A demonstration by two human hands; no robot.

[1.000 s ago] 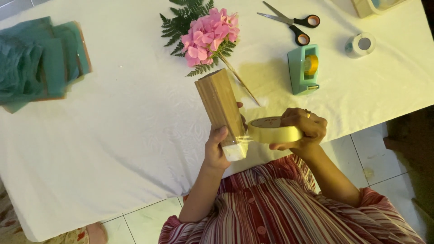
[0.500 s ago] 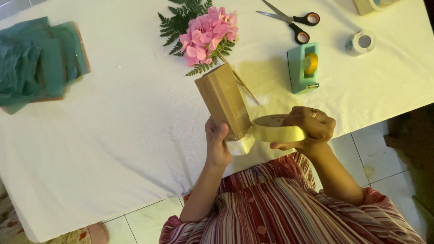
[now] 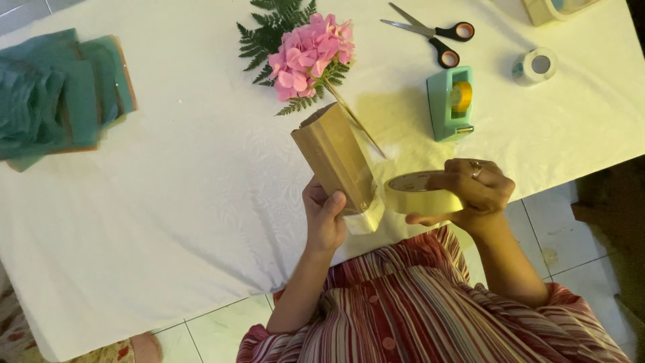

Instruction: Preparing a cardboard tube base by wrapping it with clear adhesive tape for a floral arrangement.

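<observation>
Head view: left hand (image 3: 324,218) grips brown paper bag (image 3: 334,160) (flat, rectangular), right hand (image 3: 470,191) clasps tape roll (image 3: 422,195).

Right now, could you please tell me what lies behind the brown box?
The flower stem runs behind the brown box; pink flowers and fern show beyond. The stem's covered stretch and the tablecloth underneath are hidden.

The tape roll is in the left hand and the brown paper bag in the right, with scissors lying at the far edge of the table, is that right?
Not quite. The head view shows the hands swapped: the tape roll is in the right hand and the brown paper bag in the left hand. The scissors do lie at the far edge.
</observation>
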